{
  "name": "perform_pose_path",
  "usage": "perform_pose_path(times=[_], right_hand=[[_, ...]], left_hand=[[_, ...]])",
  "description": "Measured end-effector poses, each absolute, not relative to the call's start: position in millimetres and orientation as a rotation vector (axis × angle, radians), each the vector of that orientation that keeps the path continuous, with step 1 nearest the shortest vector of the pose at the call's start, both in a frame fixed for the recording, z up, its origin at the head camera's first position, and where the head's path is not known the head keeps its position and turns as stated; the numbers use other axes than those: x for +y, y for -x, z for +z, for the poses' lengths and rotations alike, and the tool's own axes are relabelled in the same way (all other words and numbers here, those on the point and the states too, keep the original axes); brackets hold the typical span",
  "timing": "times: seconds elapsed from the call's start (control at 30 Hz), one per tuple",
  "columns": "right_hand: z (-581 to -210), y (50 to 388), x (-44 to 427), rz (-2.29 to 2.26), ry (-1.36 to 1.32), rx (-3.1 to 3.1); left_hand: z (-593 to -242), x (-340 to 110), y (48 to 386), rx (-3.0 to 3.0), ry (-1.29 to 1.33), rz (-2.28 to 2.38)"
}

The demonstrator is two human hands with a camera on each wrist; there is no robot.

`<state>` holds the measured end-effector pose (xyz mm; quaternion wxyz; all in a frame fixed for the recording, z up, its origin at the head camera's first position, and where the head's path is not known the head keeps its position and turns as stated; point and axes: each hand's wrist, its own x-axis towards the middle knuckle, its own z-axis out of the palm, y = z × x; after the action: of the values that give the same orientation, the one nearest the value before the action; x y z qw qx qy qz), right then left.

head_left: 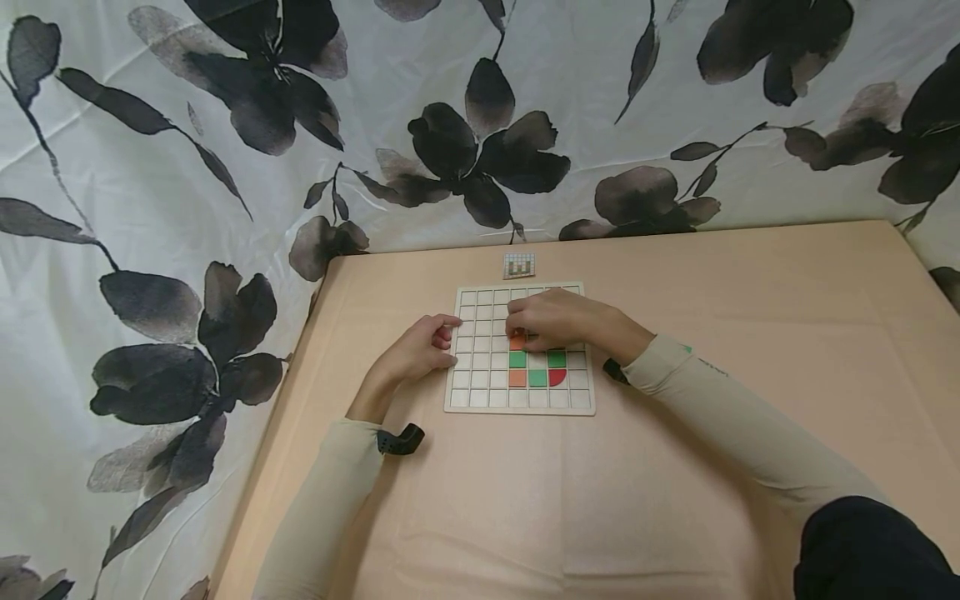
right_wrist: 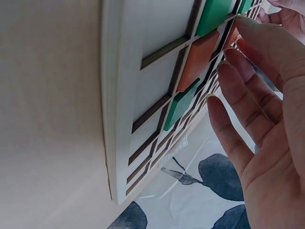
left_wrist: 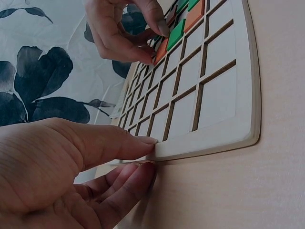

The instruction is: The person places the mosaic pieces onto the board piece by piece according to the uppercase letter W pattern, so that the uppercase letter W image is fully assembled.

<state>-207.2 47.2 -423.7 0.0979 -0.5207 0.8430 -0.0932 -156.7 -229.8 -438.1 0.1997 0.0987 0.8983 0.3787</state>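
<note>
Two Sleeved Forearms (head_left: 750, 429) Framing One Grid Board (head_left: 517, 410)

Head view: one grid board is lying on one table (head_left: 637, 517), bearing six visible tiles (head_left: 537, 377): two orange, three green, one red. One small card (head_left: 519, 266) is lying beyond.

Left wrist view: left hand (left_wrist: 62, 164) is holding the board's edge in a narrow pinch.

Right wrist view: right hand (right_wrist: 271, 90) is narrowly pinching the far orange tile (right_wrist: 231, 36).
</note>
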Motion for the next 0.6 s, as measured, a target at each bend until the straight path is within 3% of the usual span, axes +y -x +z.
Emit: perform_pose_path(times=[0.6], right_hand=[[-412,194,73,-0.237,1.51,2.587]], left_hand=[[-439,-228,157,2.504,-0.258,1.051]])
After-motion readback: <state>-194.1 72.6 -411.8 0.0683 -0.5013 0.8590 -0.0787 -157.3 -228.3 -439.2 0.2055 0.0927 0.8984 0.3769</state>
